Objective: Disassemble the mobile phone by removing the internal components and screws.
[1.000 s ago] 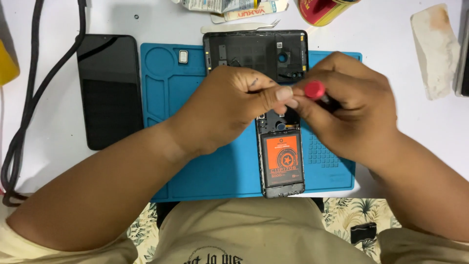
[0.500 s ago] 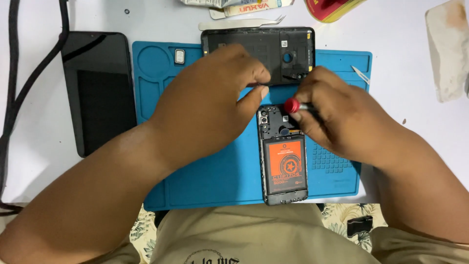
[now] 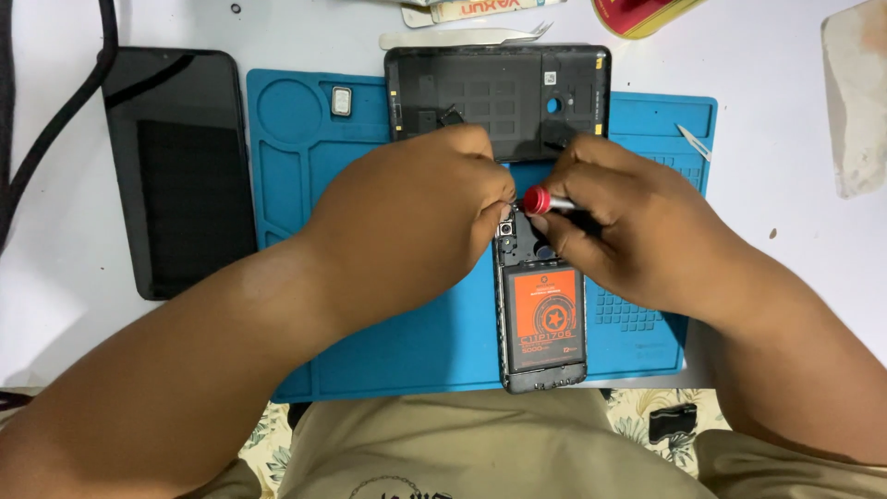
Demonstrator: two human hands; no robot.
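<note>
White worktable (image 3: 785, 120) with a blue silicone repair mat (image 3: 416, 342) at its near edge, seen from above.

Right hand (image 3: 637, 231): fingers curled tight round a small screwdriver (image 3: 550, 201). Red cap end points toward the left hand, metal shaft runs back under the fingers. Tip is hidden, so can't tell what it touches.

Left hand (image 3: 416, 217): fingers bent down and pinched together at the top end of the opened phone (image 3: 543, 314), thumb and forefinger meeting just beside the screwdriver's red cap. Whether they grip a part or just press on the phone frame, can't tell; contact point is covered.

Opened phone lies lengthwise on the mat, right of the mat's centre, bottom end at the mat's near edge. Back is off, orange-and-black battery (image 3: 545, 314) exposed in the lower half. Upper board area is mostly under both hands.

Further out:
- black back cover (image 3: 499, 92), inside face up, across the mat's far edge, just beyond the knuckles
- small square metal-rimmed part (image 3: 342, 102) in a mat tray near the far left corner
- thin metal blade (image 3: 691, 140) at the mat's far right corner
- black screen panel (image 3: 180, 171) on the table just beside the mat's left edge
- black cable (image 3: 55, 120) along the table's left side
- tweezers (image 3: 462, 39) beyond the back cover
- pale cloth (image 3: 859, 102) at the table's right edge
</note>
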